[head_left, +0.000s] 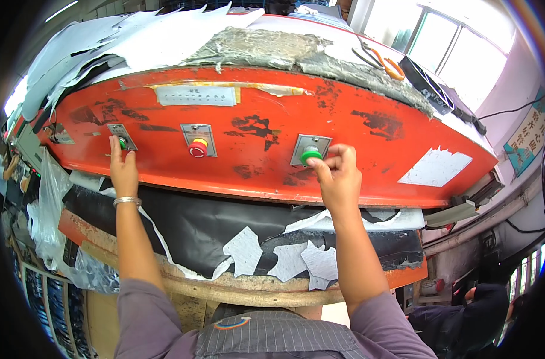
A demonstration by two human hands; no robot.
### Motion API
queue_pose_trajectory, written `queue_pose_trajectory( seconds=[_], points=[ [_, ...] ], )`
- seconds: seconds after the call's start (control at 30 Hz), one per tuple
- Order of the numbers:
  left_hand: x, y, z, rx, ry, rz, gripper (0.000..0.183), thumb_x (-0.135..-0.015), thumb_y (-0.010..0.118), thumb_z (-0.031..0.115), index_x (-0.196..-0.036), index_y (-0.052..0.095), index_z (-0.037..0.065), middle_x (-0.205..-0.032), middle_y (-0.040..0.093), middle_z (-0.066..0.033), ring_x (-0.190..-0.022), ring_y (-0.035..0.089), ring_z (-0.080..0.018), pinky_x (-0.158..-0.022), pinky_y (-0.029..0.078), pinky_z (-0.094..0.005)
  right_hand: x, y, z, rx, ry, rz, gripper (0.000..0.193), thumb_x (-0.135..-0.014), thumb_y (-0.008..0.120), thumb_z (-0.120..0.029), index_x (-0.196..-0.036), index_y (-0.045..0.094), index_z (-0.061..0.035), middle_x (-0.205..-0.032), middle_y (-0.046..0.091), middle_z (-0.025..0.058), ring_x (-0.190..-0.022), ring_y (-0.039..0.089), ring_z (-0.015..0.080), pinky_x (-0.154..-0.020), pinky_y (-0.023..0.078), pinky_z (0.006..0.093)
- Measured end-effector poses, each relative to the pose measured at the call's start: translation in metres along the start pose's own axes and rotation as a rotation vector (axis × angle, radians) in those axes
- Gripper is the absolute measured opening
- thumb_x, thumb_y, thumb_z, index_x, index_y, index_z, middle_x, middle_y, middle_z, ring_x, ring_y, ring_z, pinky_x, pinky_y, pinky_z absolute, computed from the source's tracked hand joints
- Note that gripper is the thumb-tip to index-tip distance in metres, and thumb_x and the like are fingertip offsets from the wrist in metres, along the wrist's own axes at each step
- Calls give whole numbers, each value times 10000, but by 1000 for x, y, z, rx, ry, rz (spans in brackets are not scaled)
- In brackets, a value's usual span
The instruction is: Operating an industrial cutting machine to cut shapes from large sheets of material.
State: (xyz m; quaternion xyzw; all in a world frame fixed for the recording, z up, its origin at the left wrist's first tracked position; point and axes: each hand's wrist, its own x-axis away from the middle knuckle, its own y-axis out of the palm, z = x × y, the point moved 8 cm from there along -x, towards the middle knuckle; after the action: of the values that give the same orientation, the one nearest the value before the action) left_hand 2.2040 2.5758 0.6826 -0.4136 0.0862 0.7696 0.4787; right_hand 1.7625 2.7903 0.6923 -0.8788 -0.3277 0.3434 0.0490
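A red machine panel [266, 173] stands in front of me with several push buttons on metal plates. My left hand [124, 170] is raised to the green push button [123, 143] at the left, its fingers stretched and the fingertips partly covering it. At the right, my right hand [343, 182] has curled fingers and a thumb at the edge of a larger green push button [312, 154]. Between them sits a red mushroom-shaped stop button [197, 148] with a yellow collar, touched by neither hand. Below the panel, black sheet material [194, 221] lies with several light grey cut pieces [243, 250] on it.
Above the panel are white sheets [158, 42], a worn grey fabric layer [266, 51], orange-handled pliers [394, 69] and a black tray [427, 87]. A clear plastic bag [48, 203] hangs at left. A person in dark clothes [464, 320] is at lower right.
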Motion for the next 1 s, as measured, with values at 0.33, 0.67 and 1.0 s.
queue_pose_trajectory(
  seconds=[0.33, 0.67, 1.0],
  points=[
    [300, 39, 115, 166, -23, -1135, 279, -812, 648, 240, -1021, 670, 57, -1010, 666, -135, -940, 636, -296, -841, 498, -377, 236, 44, 11, 375, -178, -1099, 446, -747, 718, -384, -971, 600, -17, -942, 625, 162, -939, 594, 326, -775, 499, 409],
    [368, 35, 147, 53, 201, -996, 154, -770, 629, 207, -788, 684, 65, -783, 639, -104, -780, 598, -314, -712, 486, -408, 283, 37, 32, 486, -259, -877, 369, -592, 811, -242, -844, 618, -53, -890, 588, 106, -903, 587, 268, -727, 517, 365],
    [391, 54, 101, 484, -474, -1265, 227, -891, 621, 220, -925, 700, 10, -821, 683, -51, -736, 635, -148, -676, 491, -269, 162, 42, 56, 584, -129, -475, 691, -748, 674, -552, -1147, 537, -5, -1101, 577, 185, -1096, 522, 331, -819, 486, 460]
  ],
)
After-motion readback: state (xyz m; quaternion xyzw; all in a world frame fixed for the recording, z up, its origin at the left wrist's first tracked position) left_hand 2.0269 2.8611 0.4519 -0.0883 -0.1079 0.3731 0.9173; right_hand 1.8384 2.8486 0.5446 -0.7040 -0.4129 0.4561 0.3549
